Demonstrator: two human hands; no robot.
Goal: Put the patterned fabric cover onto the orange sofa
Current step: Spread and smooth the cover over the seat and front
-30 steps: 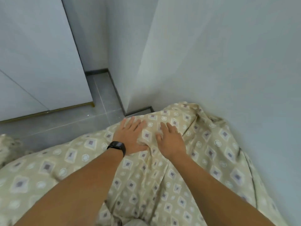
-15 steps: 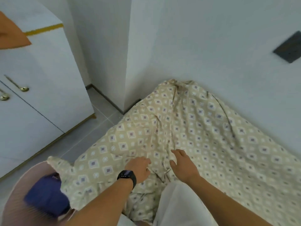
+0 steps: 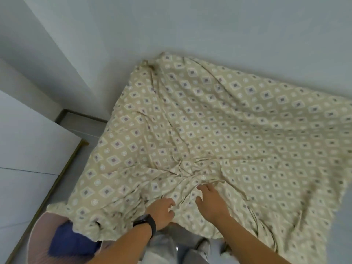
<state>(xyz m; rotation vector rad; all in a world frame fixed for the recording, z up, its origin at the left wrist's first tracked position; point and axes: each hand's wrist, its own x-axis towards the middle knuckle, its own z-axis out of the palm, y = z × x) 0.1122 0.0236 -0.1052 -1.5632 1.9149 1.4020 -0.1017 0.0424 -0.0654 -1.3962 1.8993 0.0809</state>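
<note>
Near the front edge, both hands bunch the patterned cover (image 3: 219, 121): left hand (image 3: 162, 209) pinching a fold, right hand (image 3: 211, 202) pressing with loose fingers. Spreading is under way; next, smooth outward.

**Surface and material findings**

We note the patterned fabric cover (image 3: 219, 121) is woven cloth, matt, beige with a printed diamond motif, heavily creased and bunched near its front edge. The wall (image 3: 190, 25) behind it shows a smooth, matt painted finish. The cabinet (image 3: 22, 145) at left has a smooth, faintly satin white face with a wood-toned strip along its base. The floor (image 3: 80, 124) is smooth grey tile. The wristband (image 3: 147, 222) on the left arm looks matt black, rubber-like. The blue cushion (image 3: 70, 242) at the cover's front-left corner appears soft cloth.
</note>
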